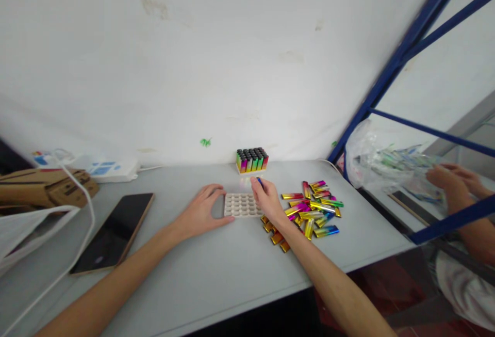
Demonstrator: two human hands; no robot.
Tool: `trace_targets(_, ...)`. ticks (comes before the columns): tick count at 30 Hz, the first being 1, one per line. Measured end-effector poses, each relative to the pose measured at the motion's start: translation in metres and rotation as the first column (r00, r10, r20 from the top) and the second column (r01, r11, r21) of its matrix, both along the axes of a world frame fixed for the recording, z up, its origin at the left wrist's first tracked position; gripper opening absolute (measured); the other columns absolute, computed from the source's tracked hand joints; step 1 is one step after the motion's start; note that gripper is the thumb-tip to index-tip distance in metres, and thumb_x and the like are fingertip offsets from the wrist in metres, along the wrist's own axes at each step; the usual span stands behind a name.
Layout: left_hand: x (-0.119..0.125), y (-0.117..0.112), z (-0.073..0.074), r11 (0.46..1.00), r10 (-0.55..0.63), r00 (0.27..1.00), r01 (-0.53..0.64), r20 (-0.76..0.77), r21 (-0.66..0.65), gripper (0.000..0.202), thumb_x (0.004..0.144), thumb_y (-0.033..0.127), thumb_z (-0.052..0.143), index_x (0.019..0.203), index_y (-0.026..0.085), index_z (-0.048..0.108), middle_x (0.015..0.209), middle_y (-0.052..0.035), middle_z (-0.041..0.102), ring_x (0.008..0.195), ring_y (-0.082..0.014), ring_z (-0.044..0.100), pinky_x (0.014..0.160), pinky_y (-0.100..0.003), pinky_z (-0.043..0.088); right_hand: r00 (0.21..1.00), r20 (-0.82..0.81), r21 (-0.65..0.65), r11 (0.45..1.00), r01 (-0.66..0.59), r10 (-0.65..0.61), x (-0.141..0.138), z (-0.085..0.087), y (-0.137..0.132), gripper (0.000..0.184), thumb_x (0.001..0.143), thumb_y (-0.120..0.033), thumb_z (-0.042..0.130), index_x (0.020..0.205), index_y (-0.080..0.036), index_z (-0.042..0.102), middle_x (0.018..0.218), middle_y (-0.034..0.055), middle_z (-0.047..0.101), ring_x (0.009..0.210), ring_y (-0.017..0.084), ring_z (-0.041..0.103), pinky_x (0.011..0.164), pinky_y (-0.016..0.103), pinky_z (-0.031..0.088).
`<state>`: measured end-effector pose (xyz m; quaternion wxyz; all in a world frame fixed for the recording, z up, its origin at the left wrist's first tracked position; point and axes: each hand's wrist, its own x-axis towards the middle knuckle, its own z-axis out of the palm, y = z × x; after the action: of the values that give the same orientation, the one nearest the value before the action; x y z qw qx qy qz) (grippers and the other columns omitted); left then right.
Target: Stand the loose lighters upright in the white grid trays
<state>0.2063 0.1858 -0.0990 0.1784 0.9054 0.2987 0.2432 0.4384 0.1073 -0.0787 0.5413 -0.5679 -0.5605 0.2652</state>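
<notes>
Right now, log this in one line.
Left hand: at left end of white pocketed tray; right hand: holds dark-blue object; shiny multicoloured oblong pieces: loose, rightward

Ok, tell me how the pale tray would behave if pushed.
The pale tray would likely slide rather than tip, since it lies low and flat. Its hollowed grid suggests something light and probably fairly stiff.

Grey table (216,275) — pale celled tray (243,215), heaped shiny pieces (310,215), rack (251,172) of lighters (252,162), dark phone (116,231)

A pale pitted tray (242,205) lies flat beside heaped shiny pieces (310,215).
</notes>
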Motion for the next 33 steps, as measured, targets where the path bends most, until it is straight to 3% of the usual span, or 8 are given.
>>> trace_targets(5,-0.003,0.002,-0.002,0.999,-0.047,0.999,0.047,-0.022,-0.002,0.069,0.077,0.066,0.083,0.13,0.024,0.069,0.15,-0.0146,0.061,0.14,-0.0383,0.056,0.124,-0.054,0.043,0.985,0.053,0.073,0.985,0.158,-0.162,0.001,-0.001,-0.002,0.051,0.094,-0.063,0.048,0.062,-0.025,0.037,0.059,-0.0041,0.034,0.06,0.013,0.035,0.058,0.03,0.026)
trace_targets(9,-0.004,0.004,-0.003,0.999,-0.046,0.999,0.046,-0.015,-0.021,0.065,0.076,0.065,0.084,0.125,0.025,0.07,0.149,-0.0141,0.06,0.14,-0.0373,0.056,0.124,-0.053,0.045,0.979,0.088,0.06,0.982,0.181,-0.185,0.005,0.001,-0.003,0.046,0.095,-0.059,0.047,0.064,-0.025,0.041,0.06,-0.004,0.039,0.061,0.014,0.039,0.059,0.029,0.029)
trace_targets(12,-0.004,0.001,-0.002,0.999,-0.035,0.999,0.034,-0.012,-0.028,0.066,0.075,0.067,0.086,0.123,0.024,0.07,0.148,-0.0138,0.06,0.14,-0.0369,0.057,0.124,-0.053,0.045,0.988,0.109,0.043,0.994,0.103,-0.107,0.007,0.004,-0.004,0.047,0.099,-0.063,0.05,0.072,-0.024,0.049,0.064,-0.0033,0.048,0.064,0.016,0.046,0.061,0.029,0.035)
trace_targets(15,-0.003,-0.003,-0.001,0.999,-0.029,1.0,0.029,0.001,-0.028,0.066,0.076,0.068,0.085,0.123,0.024,0.071,0.146,-0.0133,0.061,0.138,-0.0361,0.058,0.123,-0.052,0.046,0.991,0.089,-0.02,0.995,-0.097,0.099,0.008,0.008,-0.005,0.043,0.106,-0.062,0.044,0.092,-0.023,0.058,0.073,-0.0018,0.058,0.064,0.017,0.053,0.061,0.028,0.042)
trace_targets(17,-0.003,-0.004,-0.001,0.999,-0.027,1.0,0.028,0.015,-0.028,0.067,0.076,0.068,0.085,0.125,0.024,0.072,0.145,-0.0137,0.061,0.138,-0.0363,0.058,0.123,-0.051,0.046,0.969,0.151,0.012,0.979,-0.201,0.197,0.006,0.01,-0.006,0.043,0.109,-0.06,0.041,0.099,-0.023,0.06,0.086,0.0024,0.065,0.076,0.018,0.059,0.067,0.029,0.047)
trace_targets(20,-0.003,-0.003,-0.003,0.999,-0.03,0.999,0.032,0.032,-0.034,0.068,0.076,0.068,0.086,0.127,0.024,0.074,0.144,-0.0135,0.062,0.137,-0.0364,0.059,0.123,-0.052,0.047,0.913,0.366,0.092,0.969,-0.227,0.179,0.003,0.013,-0.006,0.044,0.11,-0.058,0.045,0.088,-0.023,0.059,0.09,0.0043,0.064,0.086,0.02,0.058,0.078,0.03,0.047)
trace_targets(25,-0.002,-0.001,-0.006,0.998,-0.025,0.998,0.028,0.053,-0.054,0.072,0.07,0.07,0.09,0.125,0.025,0.078,0.139,-0.0121,0.065,0.132,-0.0368,0.062,0.121,-0.055,0.049,0.873,0.455,0.0,0.98,-0.199,0.178,0.004,0.013,-0.002,0.044,0.109,-0.055,0.052,0.083,-0.021,0.059,0.066,-0.0034,0.055,0.062,0.015,0.049,0.063,0.027,0.036)
trace_targets(33,-0.002,0.001,-0.007,0.996,-0.007,0.998,0.012,0.059,-0.086,0.07,0.066,0.066,0.095,0.122,0.027,0.08,0.138,-0.011,0.066,0.133,-0.0365,0.062,0.121,-0.054,0.049,0.77,0.586,-0.053,0.96,-0.274,0.252,0.014,0.015,0.01,0.036,0.11,-0.048,0.057,0.098,-0.017,0.069,0.088,0.0049,0.074,0.076,0.018,0.063,0.073,0.027,0.043)
